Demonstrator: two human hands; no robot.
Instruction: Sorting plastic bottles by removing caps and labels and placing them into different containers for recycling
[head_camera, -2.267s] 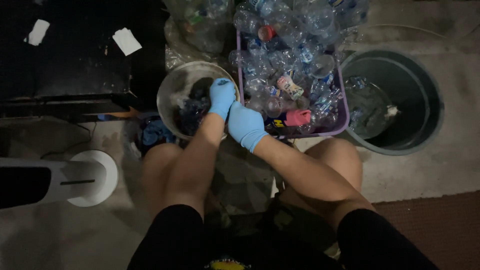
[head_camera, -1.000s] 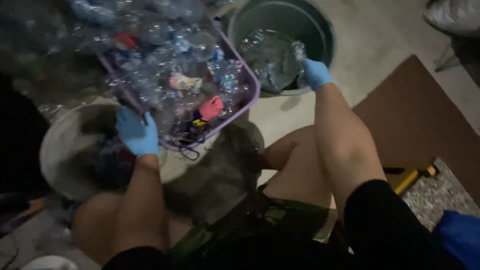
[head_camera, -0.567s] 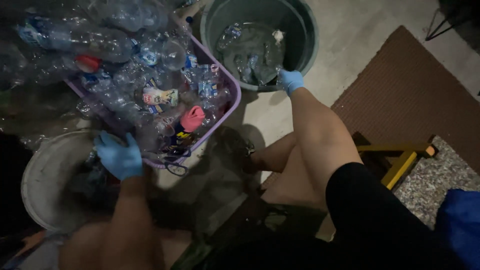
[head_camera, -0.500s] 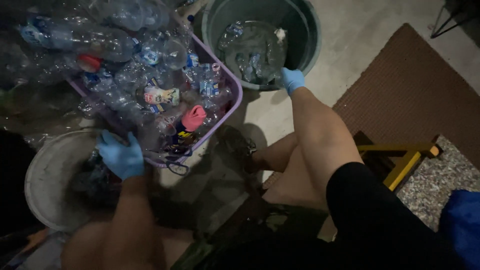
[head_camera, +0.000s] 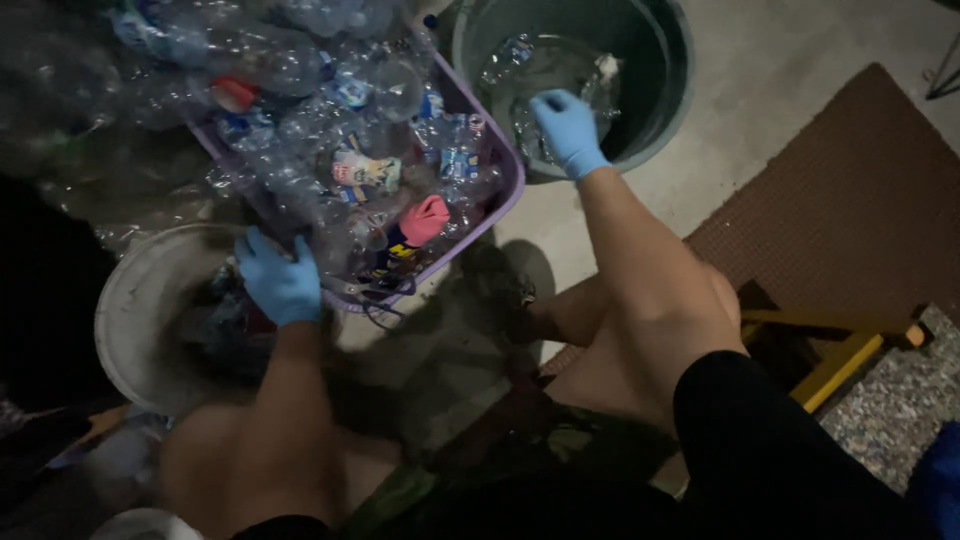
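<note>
My right hand (head_camera: 568, 130), in a blue glove, reaches over the dark green round bin (head_camera: 668, 90). Its fingers are loosely spread just above crushed clear plastic bottles (head_camera: 520, 70) inside, and I see nothing gripped. My left hand (head_camera: 280, 282), also gloved in blue, rests at the near corner of the purple basket (head_camera: 508, 190), above the white bucket (head_camera: 140, 310). Its fingers curl downward and what is under them is hidden. The basket is heaped with several clear bottles (head_camera: 360, 170), some with coloured labels, and a pink cap (head_camera: 425, 218).
My bare knees flank the dark floor between the containers. A brown mat (head_camera: 850, 210) lies to the right, with a yellow-framed stool (head_camera: 850, 350) beside it. More loose clear bottles (head_camera: 90, 130) pile up at the far left.
My right hand has moved from the bin's rim to over its inside. My left hand has stayed at the basket's corner. The camera view has swung right towards the bin.
</note>
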